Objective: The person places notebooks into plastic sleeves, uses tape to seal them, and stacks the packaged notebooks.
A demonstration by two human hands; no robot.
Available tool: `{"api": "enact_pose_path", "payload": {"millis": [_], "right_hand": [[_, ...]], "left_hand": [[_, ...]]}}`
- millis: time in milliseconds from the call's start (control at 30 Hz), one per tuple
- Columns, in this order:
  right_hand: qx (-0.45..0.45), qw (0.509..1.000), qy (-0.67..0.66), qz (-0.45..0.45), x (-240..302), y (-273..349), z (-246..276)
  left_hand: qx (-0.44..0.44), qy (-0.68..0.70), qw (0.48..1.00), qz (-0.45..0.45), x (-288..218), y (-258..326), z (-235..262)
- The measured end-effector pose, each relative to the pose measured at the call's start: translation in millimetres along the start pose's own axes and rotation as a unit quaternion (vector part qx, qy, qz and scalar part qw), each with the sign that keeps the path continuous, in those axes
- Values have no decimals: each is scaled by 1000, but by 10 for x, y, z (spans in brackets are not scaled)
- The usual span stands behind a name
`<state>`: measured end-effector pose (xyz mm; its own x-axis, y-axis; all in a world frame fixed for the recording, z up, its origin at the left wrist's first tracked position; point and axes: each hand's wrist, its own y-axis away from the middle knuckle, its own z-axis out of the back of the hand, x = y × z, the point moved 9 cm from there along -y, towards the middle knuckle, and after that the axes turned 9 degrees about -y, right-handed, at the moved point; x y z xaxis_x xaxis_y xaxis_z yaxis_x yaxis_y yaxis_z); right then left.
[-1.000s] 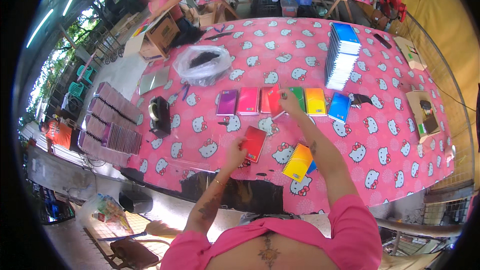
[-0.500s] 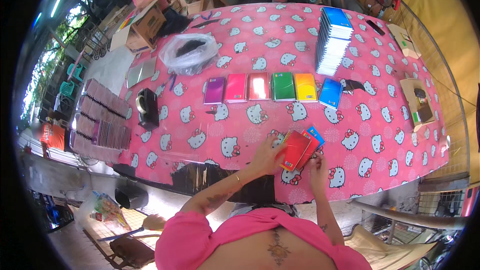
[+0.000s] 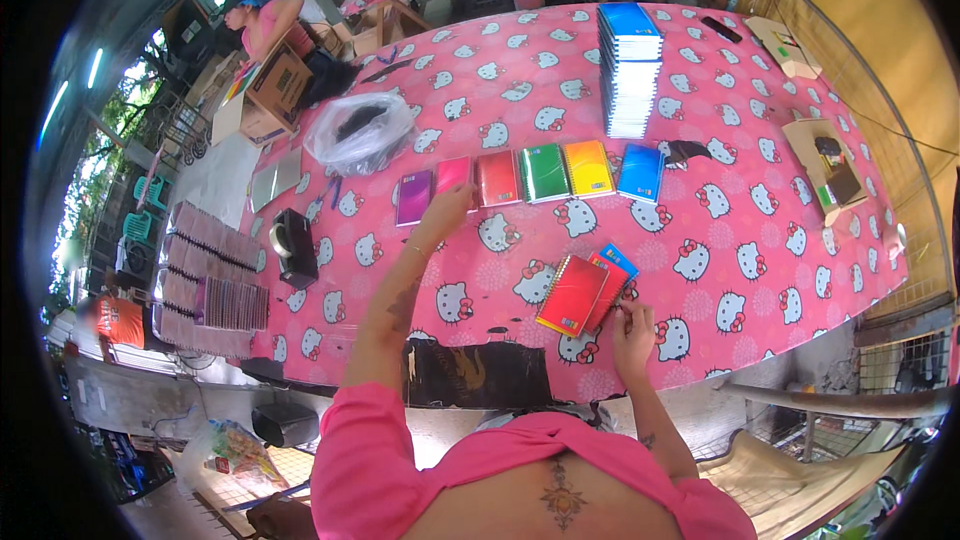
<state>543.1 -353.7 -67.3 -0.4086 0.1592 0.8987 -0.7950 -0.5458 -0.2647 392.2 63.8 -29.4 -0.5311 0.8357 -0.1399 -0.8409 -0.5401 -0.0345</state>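
Note:
Small spiral notebooks lie in a row across the table: a purple notebook, a pink notebook, a red notebook, a green notebook, a yellow notebook and a blue notebook. My left hand has its fingers closed at the near end of the pink notebook and covers part of it. Nearer to me is a fan of notebooks, red on top, with another red one and a blue one showing behind. The curled fingers of my right hand pinch the fan's lower right edge.
A tall notebook stack stands at the back. Packed stacks, a tape dispenser and a plastic bag are on the left. Cardboard trays line the right edge. Another person works beside a carton.
My left hand has let go of the fanned notebooks and moved forward and left to the pink notebook. My right hand stays by the fan. The view has shifted slightly.

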Motion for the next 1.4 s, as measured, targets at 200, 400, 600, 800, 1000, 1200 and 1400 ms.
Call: {"api": "enact_pose_path", "payload": {"millis": [200,400,600,800,1000,1200,1400], "right_hand": [[-5,999,-29,-36,63,-25,29],[122,985,110,56,154,44,-180],[54,998,-29,-23,134,-324,-70],[116,949,121,269,728,-1451,-1192],[240,895,187,326,484,-1919,-2044],[9,980,-1,199,613,-2295,-1094],[-32,969,-243,33,974,-2060,22]], "left_hand": [[-224,-6,974,-41,-1067,442,593],[-69,-47,952,-294,-3063,1673,-503],[-73,237,966,-79,-2166,966,-19],[-275,-105,941,169,80,472,227],[-142,-91,973,159,850,798,78],[-311,56,944,-93,-1414,1179,820],[-74,91,964,-237,-2887,1809,-166]]}}
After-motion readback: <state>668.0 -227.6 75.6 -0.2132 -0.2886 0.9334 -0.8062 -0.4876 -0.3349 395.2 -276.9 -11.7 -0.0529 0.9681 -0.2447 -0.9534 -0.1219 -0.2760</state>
